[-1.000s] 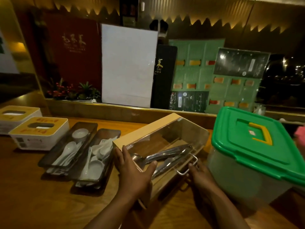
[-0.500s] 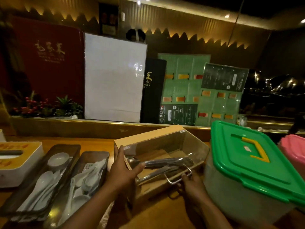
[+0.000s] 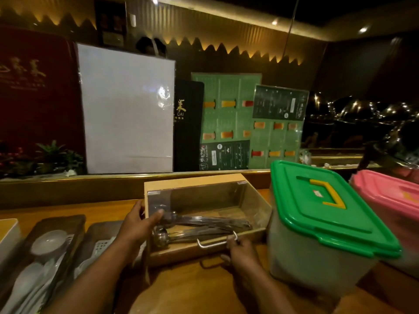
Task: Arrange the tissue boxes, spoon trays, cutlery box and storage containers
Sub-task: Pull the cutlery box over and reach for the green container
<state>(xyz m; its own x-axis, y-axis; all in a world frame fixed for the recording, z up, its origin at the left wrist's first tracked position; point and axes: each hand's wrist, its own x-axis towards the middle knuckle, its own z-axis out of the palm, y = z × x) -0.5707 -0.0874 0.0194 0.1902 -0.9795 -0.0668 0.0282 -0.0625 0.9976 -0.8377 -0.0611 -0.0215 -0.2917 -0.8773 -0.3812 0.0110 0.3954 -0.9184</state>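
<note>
A wooden cutlery box (image 3: 195, 183) with a clear slanted lid sits mid-counter, metal spoons inside. My left hand (image 3: 138, 225) grips its left end, thumb on the lid. My right hand (image 3: 240, 250) holds the front edge by the metal lid handle (image 3: 215, 243). Two dark spoon trays (image 3: 59, 225) (image 3: 99, 232) with white spoons lie to the left. A tissue box (image 3: 8, 234) shows at the far left edge. Right of the cutlery box stands a green-lidded storage container (image 3: 322, 214), with a pink-lidded container (image 3: 390, 200) behind it.
The wooden counter (image 3: 195, 288) ends at a raised ledge (image 3: 68, 186) behind. Upright menus lean there: a white board (image 3: 127, 109), a black folder (image 3: 188, 125), green sheets (image 3: 229, 118). Small plants (image 3: 52, 157) stand at the back left.
The cutlery box has turned from angled to nearly parallel with the ledge. The view has shifted right, so the pink container has come in and the tissue boxes have slid almost out.
</note>
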